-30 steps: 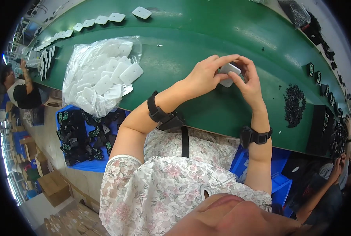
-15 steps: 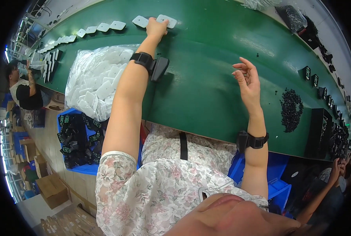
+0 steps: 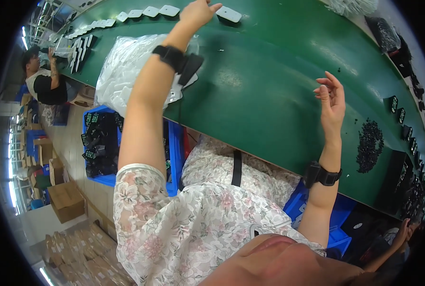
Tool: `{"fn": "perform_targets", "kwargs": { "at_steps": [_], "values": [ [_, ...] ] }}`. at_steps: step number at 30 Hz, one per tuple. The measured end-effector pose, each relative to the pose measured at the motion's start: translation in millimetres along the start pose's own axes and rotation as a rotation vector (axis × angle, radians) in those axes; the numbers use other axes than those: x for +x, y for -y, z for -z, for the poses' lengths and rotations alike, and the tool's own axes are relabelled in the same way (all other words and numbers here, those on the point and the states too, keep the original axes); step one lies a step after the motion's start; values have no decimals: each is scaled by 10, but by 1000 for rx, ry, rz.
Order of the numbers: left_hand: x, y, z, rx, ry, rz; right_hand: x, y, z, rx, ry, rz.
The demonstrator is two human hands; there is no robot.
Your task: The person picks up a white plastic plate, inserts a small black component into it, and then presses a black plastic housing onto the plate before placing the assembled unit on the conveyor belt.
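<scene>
Watching from my remote seat, I take the green conveyor belt (image 3: 265,95) as my landmark for everything. My left hand (image 3: 197,12) is stretched to the belt's far edge, fingers loosely curled and holding nothing that I can see, its fingertips just beside a white rectangular part (image 3: 228,14) lying flat on the belt. That part sits at the near end of a row of similar white parts (image 3: 141,12) running along the far edge toward a co-worker (image 3: 43,81). My right hand (image 3: 331,97) hovers above the belt's middle, open and empty, fingers spread. I judge 3 risks. With the arm this far extended, my forearm passes over the clear bag of white parts (image 3: 122,71) on the belt's left side, and the black wrist strap (image 3: 176,59) could snag the plastic and drag it. A careless fingertip could nudge the placed part askew or out of the row. Farther right on the belt lies a pile of small black pieces (image 3: 369,143); a sweeping right hand could scatter them.
</scene>
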State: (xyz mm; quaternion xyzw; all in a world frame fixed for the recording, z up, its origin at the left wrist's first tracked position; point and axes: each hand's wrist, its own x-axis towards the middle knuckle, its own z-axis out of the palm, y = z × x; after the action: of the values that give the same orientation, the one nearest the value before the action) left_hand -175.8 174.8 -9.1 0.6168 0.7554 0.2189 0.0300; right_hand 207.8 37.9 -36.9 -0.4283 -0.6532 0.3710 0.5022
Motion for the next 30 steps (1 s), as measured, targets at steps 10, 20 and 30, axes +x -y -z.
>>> {"fn": "perform_targets", "kwargs": {
  "at_steps": [10,20,30],
  "values": [
    [-1863,237,595,456,55,-440,13,13,64,-42,-40,5],
    [-2022,324,236,564,-3,-482,112,-140,645,-625,-522,43],
    [-1769,-129,342,325,-103,-518,-111,-421,1529,-1294,-588,-764]
  ]
}}
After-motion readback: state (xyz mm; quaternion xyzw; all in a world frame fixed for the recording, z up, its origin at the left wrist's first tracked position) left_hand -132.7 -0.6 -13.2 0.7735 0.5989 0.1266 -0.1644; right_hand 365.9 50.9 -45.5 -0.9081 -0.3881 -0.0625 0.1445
